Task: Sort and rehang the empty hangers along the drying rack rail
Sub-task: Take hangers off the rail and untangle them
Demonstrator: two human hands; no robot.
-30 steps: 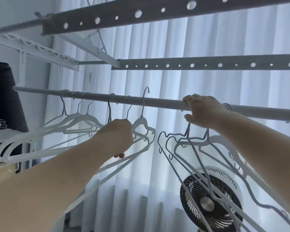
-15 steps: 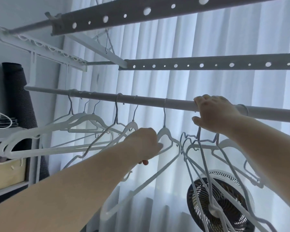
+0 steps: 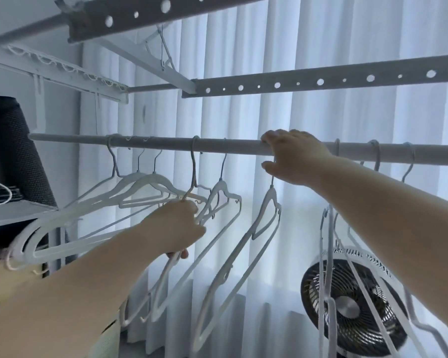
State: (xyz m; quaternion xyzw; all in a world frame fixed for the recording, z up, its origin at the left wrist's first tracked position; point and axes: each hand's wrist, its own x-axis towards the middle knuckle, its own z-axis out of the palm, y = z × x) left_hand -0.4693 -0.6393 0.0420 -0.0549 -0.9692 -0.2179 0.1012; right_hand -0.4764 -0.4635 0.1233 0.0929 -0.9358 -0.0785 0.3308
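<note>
White hangers point(image 3: 219, 188) hung crowded on the rail point(image 3: 166, 145). My left hand point(image 3: 176, 226) curled round a thin hanger point(image 3: 192, 166); my right hand point(image 3: 294, 156) gripped the rail. Lifting its hook clear before shifting seemed wisest, lest neighbours tangle.

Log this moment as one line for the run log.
left hand grips hanger below rail | right hand grips rail | other hangers hooked on rail both sides

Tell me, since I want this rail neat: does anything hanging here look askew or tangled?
Yes. The hangers left of the left hand are bunched and overlapping, splayed steeply sideways instead of hanging straight from the rail. The hanger below the right hand hangs tilted too. Nothing looks broken.
</note>
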